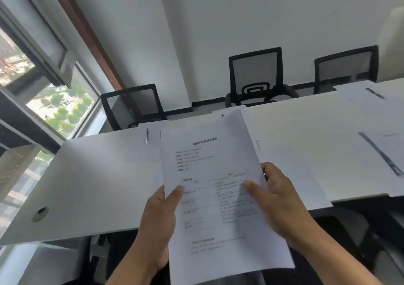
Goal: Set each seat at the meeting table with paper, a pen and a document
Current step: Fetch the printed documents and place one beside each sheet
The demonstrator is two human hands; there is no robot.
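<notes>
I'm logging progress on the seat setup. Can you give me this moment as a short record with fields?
held: printed document, above the table
left hand: pinches its left edge
right hand: grips its right edge
laid out: pen on paper at far side; black pen on paper at right
chairs: three along far side, middle one

Printed white document (218,188) held above the table edge; pen (147,135) lies beyond.

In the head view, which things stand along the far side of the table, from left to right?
Window → left black mesh office chair → middle black mesh chair with armrests → right black mesh chair.
</notes>
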